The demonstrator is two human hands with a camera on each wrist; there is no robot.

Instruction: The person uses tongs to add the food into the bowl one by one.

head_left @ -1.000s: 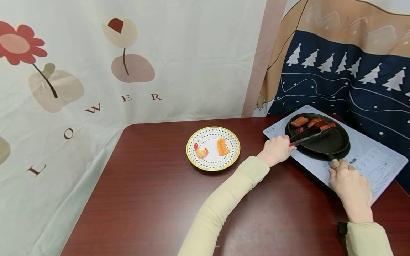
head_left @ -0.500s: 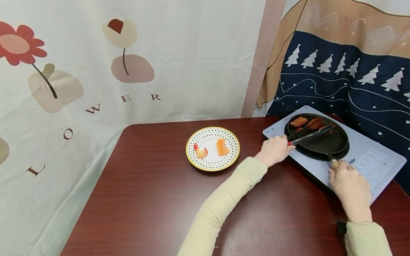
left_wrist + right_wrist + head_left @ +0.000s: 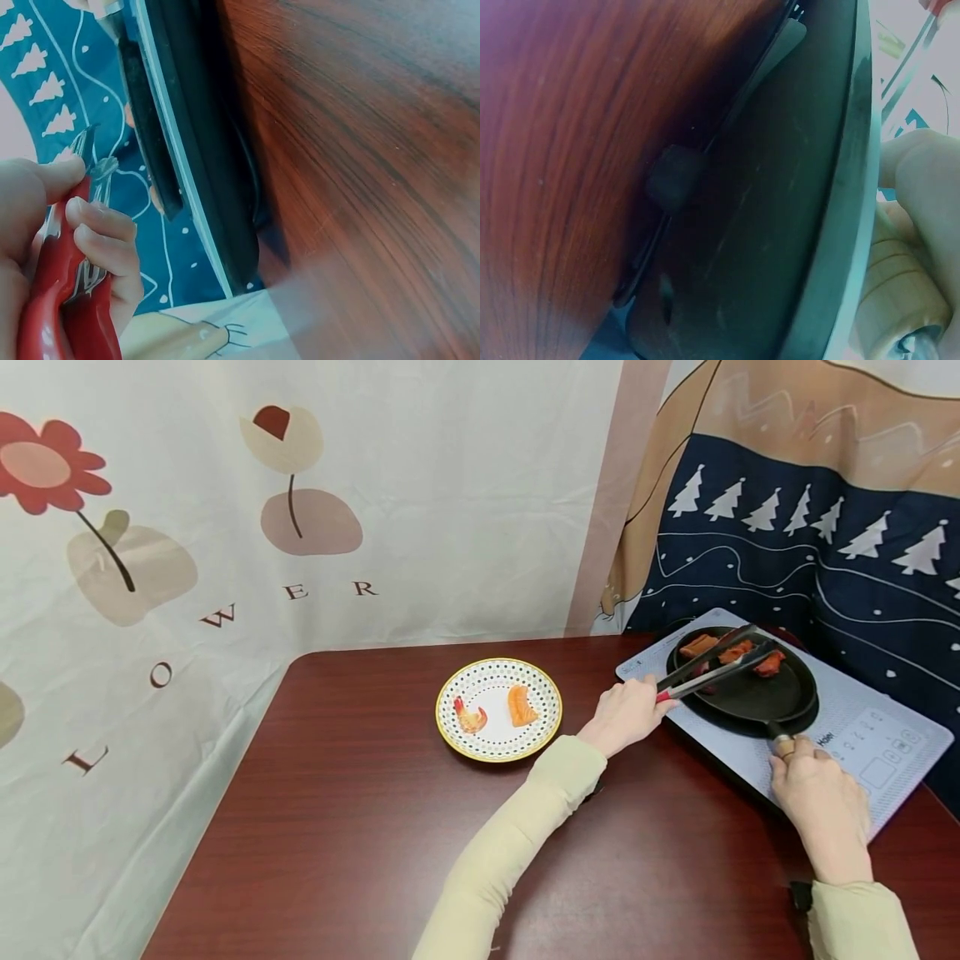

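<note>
My left hand (image 3: 626,714) holds red-handled kitchen tongs (image 3: 716,673), fingers wrapped round their handles (image 3: 52,300) in the left wrist view. The two dark tong arms stand spread above the black frying pan (image 3: 757,700), over several browned food pieces (image 3: 769,663) at its far side. Parts of these pieces are hidden behind the tongs. My right hand (image 3: 821,793) grips the pan's wooden handle (image 3: 900,300). The pan sits on a light grey induction cooktop (image 3: 900,727).
Left of the cooktop, a yellow-rimmed dotted plate (image 3: 498,750) bears a shrimp (image 3: 470,717) and an orange salmon-like piece (image 3: 521,706). All stand on a dark red wooden table (image 3: 360,827). Printed curtains (image 3: 465,510) hang right behind its back edge.
My left hand has drawn back a little to the left, and the tongs have risen and spread wider above the food pieces. My right hand and the pan have stayed put.
</note>
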